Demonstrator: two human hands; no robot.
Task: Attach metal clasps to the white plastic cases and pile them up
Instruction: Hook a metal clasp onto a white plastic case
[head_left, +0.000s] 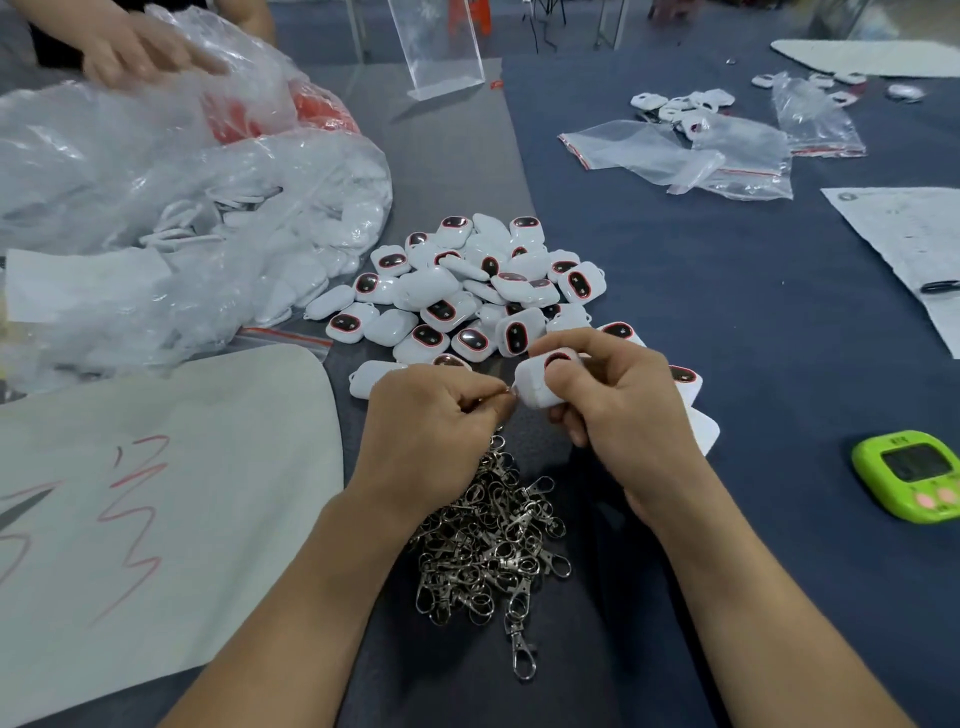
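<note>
White plastic case (537, 385) gripped in right hand (626, 415); left hand (431, 415) pinches metal clasp (510, 393) at its corner.

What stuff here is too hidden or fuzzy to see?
Head view only.
The metal clasp: mostly hidden by fingers of the left hand.
The white case: partly covered by the right hand.
The green timer: cut off by the right edge, display blurred.
The paper sheet: print too small.
</note>
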